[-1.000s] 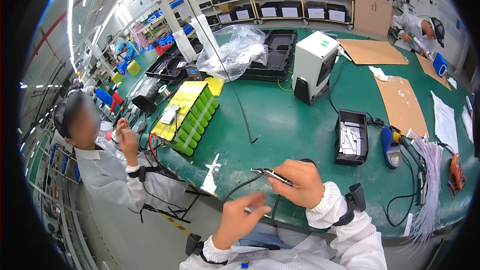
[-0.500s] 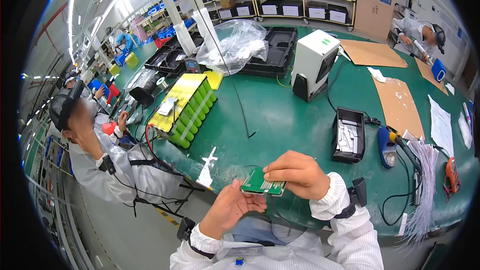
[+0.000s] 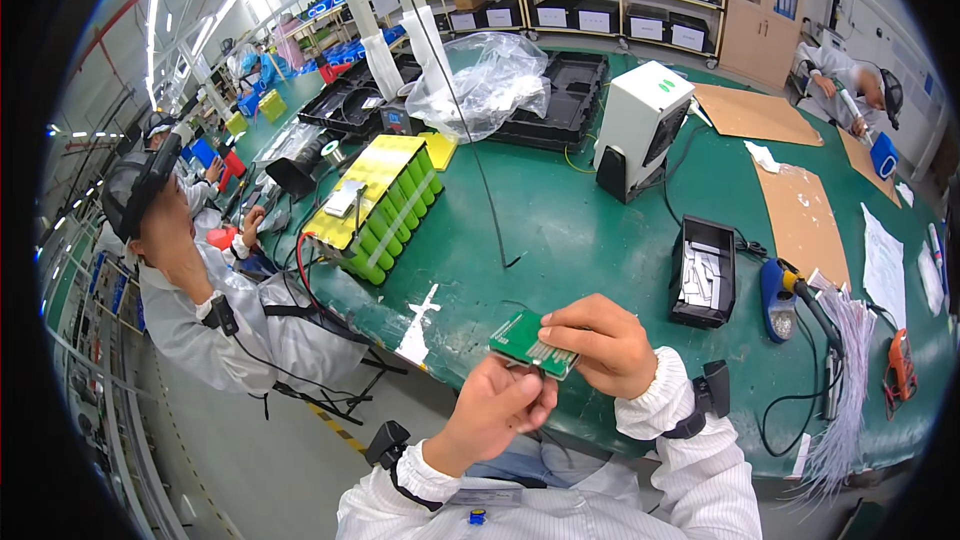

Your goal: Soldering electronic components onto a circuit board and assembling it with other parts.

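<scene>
A green circuit board (image 3: 517, 333) with pale contacts along one side is tilted over the near edge of the green bench. My right hand (image 3: 605, 345) grips it from the right, thumb and fingers closed on its right end. Just below the board's near edge is my left hand (image 3: 500, 405), its thumb and fingers drawn together against or right beside that edge. What the left fingertips pinch, if anything, is hidden. A thin dark cable hangs below the hands.
Left of centre stands a battery pack (image 3: 385, 210) of green cells with a yellow top. A black bin (image 3: 703, 270) of white pieces, a soldering iron stand (image 3: 777, 300) and white wires (image 3: 842, 380) lie right. Behind is a white box-shaped device (image 3: 643, 130). A co-worker (image 3: 230, 310) sits left.
My left hand has gone from open fingers under the board to a closed pinch at its near edge. The board has shifted slightly up and its top faces me more.
</scene>
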`<control>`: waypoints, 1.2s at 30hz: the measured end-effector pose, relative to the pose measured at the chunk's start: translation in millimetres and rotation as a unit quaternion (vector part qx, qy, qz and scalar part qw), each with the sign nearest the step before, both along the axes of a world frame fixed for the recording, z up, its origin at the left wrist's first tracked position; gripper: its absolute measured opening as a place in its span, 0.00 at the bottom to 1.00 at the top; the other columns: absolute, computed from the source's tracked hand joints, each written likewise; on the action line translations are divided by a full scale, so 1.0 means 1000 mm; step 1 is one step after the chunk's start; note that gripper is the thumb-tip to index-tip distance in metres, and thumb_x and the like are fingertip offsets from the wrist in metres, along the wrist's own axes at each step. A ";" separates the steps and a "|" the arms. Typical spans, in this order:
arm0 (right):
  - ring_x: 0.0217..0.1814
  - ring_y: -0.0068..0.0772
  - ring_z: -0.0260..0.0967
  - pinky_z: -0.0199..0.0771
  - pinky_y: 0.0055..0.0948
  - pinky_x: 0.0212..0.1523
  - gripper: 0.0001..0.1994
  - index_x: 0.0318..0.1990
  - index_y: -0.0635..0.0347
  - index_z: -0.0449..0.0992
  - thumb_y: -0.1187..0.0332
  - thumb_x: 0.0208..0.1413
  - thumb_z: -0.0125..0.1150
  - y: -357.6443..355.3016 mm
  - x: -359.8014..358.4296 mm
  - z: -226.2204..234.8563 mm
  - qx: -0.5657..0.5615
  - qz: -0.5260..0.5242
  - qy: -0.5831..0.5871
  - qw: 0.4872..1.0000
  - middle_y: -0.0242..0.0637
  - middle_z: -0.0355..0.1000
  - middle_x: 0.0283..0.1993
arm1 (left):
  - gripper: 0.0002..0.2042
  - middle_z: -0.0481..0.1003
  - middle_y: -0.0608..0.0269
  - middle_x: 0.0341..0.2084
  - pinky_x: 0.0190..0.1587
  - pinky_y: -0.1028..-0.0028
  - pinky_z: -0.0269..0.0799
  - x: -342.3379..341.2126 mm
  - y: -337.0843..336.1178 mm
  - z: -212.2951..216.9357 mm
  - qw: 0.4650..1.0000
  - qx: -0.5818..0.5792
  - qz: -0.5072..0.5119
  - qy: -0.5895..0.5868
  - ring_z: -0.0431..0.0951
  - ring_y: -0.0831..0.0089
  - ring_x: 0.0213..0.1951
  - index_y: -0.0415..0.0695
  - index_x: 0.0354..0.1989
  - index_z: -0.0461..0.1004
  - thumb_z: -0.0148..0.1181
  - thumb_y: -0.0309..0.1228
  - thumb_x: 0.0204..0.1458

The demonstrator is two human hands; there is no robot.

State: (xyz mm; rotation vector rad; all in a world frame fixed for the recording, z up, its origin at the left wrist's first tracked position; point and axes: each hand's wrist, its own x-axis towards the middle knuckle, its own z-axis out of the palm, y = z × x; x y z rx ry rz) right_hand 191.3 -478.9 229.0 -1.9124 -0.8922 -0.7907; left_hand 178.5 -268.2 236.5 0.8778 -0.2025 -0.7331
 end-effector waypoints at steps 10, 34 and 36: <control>0.39 0.45 0.75 0.77 0.36 0.36 0.29 0.50 0.66 0.76 0.81 0.33 0.71 0.018 -0.012 -0.010 -0.001 -0.093 -0.051 0.994 0.48 0.75 0.46 | 0.25 0.75 0.61 0.33 0.33 0.83 0.69 -0.004 -0.011 0.017 0.923 0.101 0.279 -0.245 0.73 0.83 0.32 0.36 0.58 0.65 0.65 0.17 0.51; 0.47 0.50 0.76 0.78 0.40 0.46 0.26 0.52 0.68 0.75 0.83 0.39 0.64 0.031 -0.006 -0.023 -0.002 0.019 0.010 1.000 0.48 0.75 0.50 | 0.25 0.73 0.63 0.24 0.20 0.80 0.63 0.001 0.024 0.008 0.625 0.367 0.307 -0.617 0.66 0.79 0.19 0.37 0.47 0.76 0.78 0.30 0.40; 0.47 0.50 0.76 0.78 0.39 0.46 0.26 0.52 0.68 0.75 0.83 0.39 0.63 0.030 -0.007 -0.024 0.009 0.025 0.027 0.999 0.48 0.75 0.51 | 0.25 0.73 0.63 0.24 0.20 0.79 0.64 0.002 0.021 0.010 0.623 0.366 0.307 -0.619 0.66 0.79 0.18 0.37 0.47 0.76 0.77 0.30 0.40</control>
